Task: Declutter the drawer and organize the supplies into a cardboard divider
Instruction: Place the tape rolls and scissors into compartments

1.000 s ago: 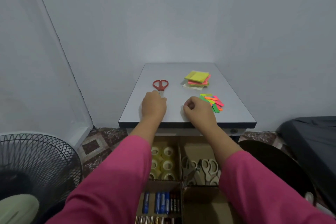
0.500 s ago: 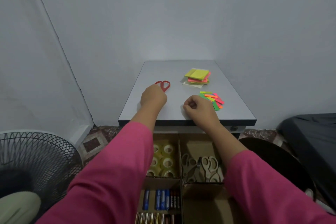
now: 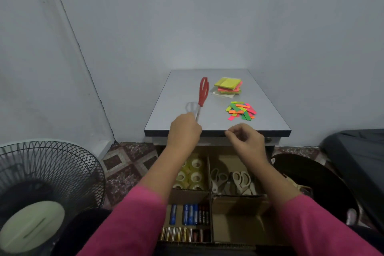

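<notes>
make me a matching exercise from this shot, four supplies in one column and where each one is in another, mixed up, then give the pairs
Things
1. red scissors
2. tape rolls
3. sticky note stack
4. blue batteries

Places
A. far part of the table top, beside the wall
B. left compartment of the cardboard divider, near row
C. held by the left hand, handles pointing up
D. left compartment of the divider, far row

Pairs: 1-C, 2-D, 3-A, 4-B
</notes>
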The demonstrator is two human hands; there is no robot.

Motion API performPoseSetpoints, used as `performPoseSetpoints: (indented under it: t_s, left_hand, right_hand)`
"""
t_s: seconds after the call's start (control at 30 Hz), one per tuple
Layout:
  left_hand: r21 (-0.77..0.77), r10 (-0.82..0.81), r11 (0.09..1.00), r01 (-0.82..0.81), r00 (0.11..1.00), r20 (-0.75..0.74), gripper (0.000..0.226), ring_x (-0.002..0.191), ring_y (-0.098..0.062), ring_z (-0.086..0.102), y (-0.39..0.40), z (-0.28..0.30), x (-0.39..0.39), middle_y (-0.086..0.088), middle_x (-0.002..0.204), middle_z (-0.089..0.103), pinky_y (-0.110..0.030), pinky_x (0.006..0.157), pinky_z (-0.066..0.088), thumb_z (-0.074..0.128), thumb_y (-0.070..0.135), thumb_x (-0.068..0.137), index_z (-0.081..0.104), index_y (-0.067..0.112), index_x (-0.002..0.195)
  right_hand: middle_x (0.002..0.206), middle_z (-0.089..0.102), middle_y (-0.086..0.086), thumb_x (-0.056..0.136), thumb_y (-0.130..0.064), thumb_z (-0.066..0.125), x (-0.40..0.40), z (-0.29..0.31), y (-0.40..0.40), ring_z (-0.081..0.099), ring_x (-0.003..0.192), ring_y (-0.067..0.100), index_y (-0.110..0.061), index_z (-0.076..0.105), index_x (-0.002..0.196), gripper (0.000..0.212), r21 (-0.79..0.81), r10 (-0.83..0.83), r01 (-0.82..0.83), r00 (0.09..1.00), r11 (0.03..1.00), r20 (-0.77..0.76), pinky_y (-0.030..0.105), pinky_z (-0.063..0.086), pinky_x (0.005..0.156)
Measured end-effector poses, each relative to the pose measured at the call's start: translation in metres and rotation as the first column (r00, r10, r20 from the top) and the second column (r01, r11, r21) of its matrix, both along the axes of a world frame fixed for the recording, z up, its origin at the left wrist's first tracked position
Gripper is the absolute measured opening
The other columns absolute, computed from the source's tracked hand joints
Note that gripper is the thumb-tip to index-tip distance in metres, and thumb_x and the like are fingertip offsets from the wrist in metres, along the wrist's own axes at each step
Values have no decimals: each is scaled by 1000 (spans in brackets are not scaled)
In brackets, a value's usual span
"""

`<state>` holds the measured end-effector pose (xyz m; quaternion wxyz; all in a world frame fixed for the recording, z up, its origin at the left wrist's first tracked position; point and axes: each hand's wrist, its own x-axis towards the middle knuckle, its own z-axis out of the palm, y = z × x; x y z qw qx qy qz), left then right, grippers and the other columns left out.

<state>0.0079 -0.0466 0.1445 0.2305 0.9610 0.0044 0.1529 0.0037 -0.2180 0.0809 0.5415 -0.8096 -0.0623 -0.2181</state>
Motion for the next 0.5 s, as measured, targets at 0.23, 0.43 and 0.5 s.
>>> performPoseSetpoints:
  t_s: [0.23, 0.43, 0.5]
  left_hand:
    - [-305, -377, 890, 338, 923, -78, 13, 57, -6, 46, 10, -60, -75, 5, 68, 52, -23, 58, 40, 58, 19, 88, 53, 19, 75]
    - [-232, -392, 917, 324, 841, -373, 22, 61, -11, 53, -6, -83, -63, 1, 70, 59, -28, 58, 43, 54, 22, 91, 63, 22, 71]
    - [-136, -366, 930, 342, 819, -441, 21, 67, -13, 58, -23, -84, -52, 0, 75, 61, -25, 58, 44, 51, 16, 93, 65, 16, 78]
  right_hand:
    - [87, 65, 2, 90, -21, 62, -18, -50, -58, 62, 83, 19, -18, 64, 88, 4, 33, -284, 301, 928, 953, -242, 33, 51, 71]
    - [87, 63, -2, 90, -20, 62, -21, -58, -62, 59, 84, 15, -18, 64, 89, 3, 40, -282, 306, 913, 951, -295, 28, 44, 66]
    - [87, 63, -3, 90, -21, 62, -22, -59, -63, 58, 83, 13, -20, 63, 88, 3, 7, -284, 299, 914, 954, -290, 27, 43, 64]
